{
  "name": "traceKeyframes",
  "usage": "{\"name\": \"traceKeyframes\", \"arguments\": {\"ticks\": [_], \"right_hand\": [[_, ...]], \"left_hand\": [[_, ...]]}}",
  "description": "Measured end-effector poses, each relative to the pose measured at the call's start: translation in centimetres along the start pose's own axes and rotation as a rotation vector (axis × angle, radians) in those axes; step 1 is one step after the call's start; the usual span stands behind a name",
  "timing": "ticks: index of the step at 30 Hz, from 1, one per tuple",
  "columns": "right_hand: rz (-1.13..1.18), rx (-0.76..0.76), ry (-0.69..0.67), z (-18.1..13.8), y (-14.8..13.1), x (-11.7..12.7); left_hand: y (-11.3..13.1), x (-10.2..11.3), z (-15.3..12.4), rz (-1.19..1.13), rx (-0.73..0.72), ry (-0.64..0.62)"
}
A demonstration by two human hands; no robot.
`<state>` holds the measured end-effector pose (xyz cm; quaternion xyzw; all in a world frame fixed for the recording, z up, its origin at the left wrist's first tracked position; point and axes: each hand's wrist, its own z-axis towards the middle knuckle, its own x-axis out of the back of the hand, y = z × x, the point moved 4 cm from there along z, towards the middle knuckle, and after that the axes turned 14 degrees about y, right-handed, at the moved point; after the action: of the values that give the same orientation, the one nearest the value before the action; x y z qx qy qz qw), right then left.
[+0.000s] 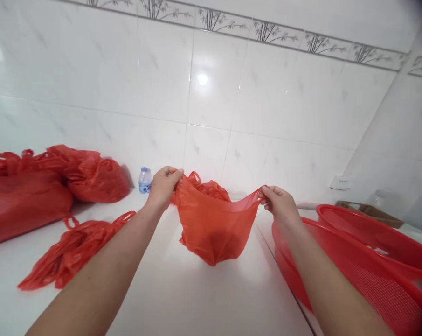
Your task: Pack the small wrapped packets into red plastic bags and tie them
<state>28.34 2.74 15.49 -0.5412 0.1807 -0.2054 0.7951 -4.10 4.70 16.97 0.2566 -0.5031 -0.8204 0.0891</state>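
Note:
A thin red plastic bag (216,224) hangs stretched between my two hands above the white table (183,298). My left hand (165,186) pinches its upper left corner, and my right hand (276,201) grips the upper right corner. The bag's top edge sags in the middle, and a darker patch shows low in it; I cannot tell whether that is contents or shadow. Behind it, partly covered, sits another crumpled red bag (214,187). Left of my left forearm lies a loose, flattened red bag (81,245) with its handle loops up.
Full red bags (95,175) stand at the left against the tiled wall. A small water bottle (144,181) is just behind my left hand. Large red plastic baskets (357,261) fill the right side, with a brown box (371,213) and a wall socket (340,182) beyond.

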Motion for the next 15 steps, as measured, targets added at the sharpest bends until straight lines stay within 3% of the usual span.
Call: {"name": "traceKeyframes", "arguments": {"ticks": [4, 7, 11, 15], "right_hand": [[0.189, 0.03, -0.052, -0.7, -0.3, -0.3], [0.104, 0.06, -0.105, -2.3, 1.1, 0.0], [-0.131, 0.023, -0.062, -4.7, 5.9, 1.8], [-0.085, -0.074, -0.094, -6.0, 11.8, 2.7]], "left_hand": [[1.4, 0.0, -0.5, -0.019, -0.005, -0.028], [0.7, 1.0, -1.8, 0.05, 0.01, -0.127], [-2.6, 4.7, -3.7, 0.08, -0.02, -0.166], [-8.7, 8.9, -4.9, 0.159, 0.027, -0.143]]}}
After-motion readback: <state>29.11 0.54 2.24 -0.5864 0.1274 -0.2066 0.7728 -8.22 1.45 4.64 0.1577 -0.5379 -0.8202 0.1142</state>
